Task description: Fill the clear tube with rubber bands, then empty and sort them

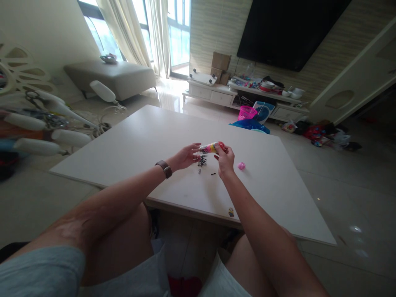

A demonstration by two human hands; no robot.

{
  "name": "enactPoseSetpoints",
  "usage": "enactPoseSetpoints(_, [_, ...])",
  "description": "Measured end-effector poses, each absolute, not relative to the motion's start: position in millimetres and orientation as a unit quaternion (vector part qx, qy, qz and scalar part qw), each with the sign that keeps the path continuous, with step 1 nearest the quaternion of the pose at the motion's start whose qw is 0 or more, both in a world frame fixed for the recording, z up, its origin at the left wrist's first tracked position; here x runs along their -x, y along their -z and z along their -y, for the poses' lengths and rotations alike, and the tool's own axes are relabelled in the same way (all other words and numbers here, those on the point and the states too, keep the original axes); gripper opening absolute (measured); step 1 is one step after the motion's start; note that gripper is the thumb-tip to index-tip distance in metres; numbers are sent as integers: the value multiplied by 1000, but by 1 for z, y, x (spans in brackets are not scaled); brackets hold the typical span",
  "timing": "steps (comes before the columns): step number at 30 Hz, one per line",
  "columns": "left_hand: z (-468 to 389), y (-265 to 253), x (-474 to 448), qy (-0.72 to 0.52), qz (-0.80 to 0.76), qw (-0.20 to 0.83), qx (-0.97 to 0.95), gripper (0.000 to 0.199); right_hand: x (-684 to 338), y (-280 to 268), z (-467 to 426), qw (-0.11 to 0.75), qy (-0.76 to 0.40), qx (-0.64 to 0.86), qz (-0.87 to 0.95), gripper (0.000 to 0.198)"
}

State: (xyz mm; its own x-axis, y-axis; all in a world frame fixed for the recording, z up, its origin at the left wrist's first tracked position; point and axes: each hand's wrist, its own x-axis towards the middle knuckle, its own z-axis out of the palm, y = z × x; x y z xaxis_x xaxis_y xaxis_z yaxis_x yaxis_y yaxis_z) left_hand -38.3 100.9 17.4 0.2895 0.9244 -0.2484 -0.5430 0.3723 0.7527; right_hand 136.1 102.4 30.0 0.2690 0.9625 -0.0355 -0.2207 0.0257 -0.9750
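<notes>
A small clear plastic bottle with a colourful label and a red end lies nearly level just above the table. My right hand is closed around its red end. At the other end is my left hand, fingers apart and the tips close to the bottle; whether they touch it is hard to tell. Thin black pieces lie in a small heap below that end. A single black piece and a small curved grey piece lie nearer to me. To the right sits a small pink object, perhaps a cap.
The white table has a cartoon sticker near its front edge. Beyond its far edge are a blue plastic bag and a pink basket. White lamp-like parts crowd the left side.
</notes>
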Motion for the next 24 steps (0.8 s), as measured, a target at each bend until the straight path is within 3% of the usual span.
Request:
enactPoseSetpoints(5, [-98,-22,41,-476,-308,770,-293,44,-134,-30,-99,608,-505,490,368,49])
enactPoseSetpoints(18, [-101,-21,36,-497,-374,733,-275,31,-135,-24,-104,618,-483,496,372,51])
enactPoseSetpoints(24, [-100,-24,41,-506,-326,756,-257,41,-135,-22,-104,623,-495,484,365,49])
